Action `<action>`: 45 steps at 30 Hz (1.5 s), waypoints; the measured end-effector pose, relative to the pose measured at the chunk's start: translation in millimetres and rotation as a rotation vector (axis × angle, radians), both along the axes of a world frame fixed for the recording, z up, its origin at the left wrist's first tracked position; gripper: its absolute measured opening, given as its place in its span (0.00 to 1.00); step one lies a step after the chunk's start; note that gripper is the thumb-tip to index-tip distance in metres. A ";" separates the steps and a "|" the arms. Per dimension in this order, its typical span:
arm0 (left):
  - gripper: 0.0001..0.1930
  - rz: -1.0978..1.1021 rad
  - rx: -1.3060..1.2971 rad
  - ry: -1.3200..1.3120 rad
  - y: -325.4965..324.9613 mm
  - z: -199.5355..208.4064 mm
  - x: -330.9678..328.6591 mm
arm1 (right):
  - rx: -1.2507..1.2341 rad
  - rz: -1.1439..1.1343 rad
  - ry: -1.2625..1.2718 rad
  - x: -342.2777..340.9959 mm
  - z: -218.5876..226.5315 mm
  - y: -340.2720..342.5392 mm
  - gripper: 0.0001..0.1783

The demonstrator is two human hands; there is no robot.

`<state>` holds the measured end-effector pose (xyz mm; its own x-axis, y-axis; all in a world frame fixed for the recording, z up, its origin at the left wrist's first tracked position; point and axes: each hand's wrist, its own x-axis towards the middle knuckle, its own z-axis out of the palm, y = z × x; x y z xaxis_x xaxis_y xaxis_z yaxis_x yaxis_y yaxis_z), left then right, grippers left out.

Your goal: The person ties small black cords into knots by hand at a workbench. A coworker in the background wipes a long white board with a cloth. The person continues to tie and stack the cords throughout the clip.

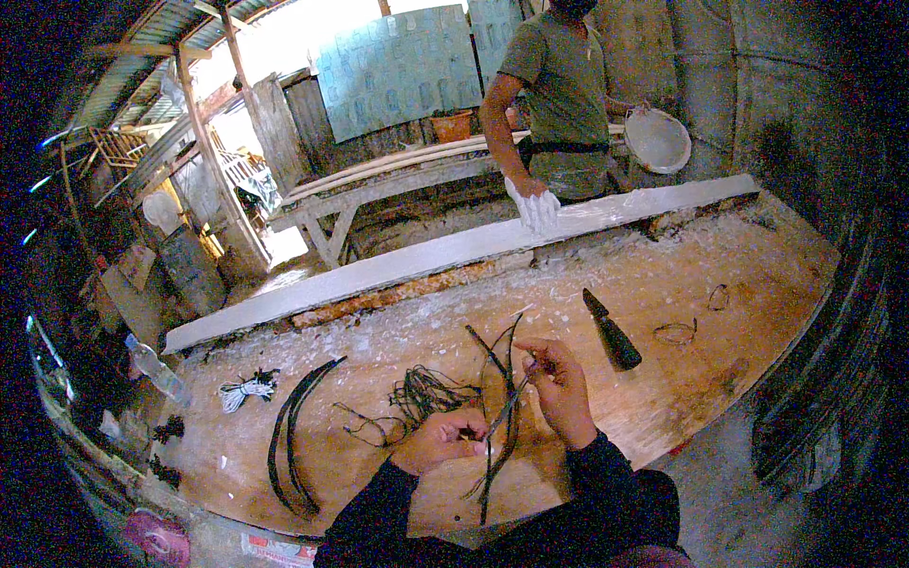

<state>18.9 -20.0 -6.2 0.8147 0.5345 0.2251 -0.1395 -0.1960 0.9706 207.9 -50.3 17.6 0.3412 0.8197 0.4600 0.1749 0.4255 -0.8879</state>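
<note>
My left hand is closed in a pinch on the lower end of a thin greyish-dark strip. The strip's upper end is between the thumb and fingers of my right hand. Longer dark strips lie crossed on the wooden board beneath and between my hands. A tangle of thin dark cord sits just beyond my left hand. Farther left, a pair of curved black strips lies on the board. A dark, tapered knife-like object rests to the right of my right hand.
A long white-coated plank spans the worktable's far side. A person behind it rests a whitened hand on it and holds a round basin. A white string bundle, clear bottle and thin loops lie around.
</note>
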 end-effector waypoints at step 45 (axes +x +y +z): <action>0.07 0.002 0.131 0.040 -7.4 11.9 1.1 | -0.210 -0.071 -0.307 3.2 -3.4 0.4 0.07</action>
<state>20.0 -27.4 5.7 0.8231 0.5046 0.2607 -0.1010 -0.3216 0.9415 211.1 -50.0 14.2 0.2727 0.8864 0.3740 0.4693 0.2168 -0.8560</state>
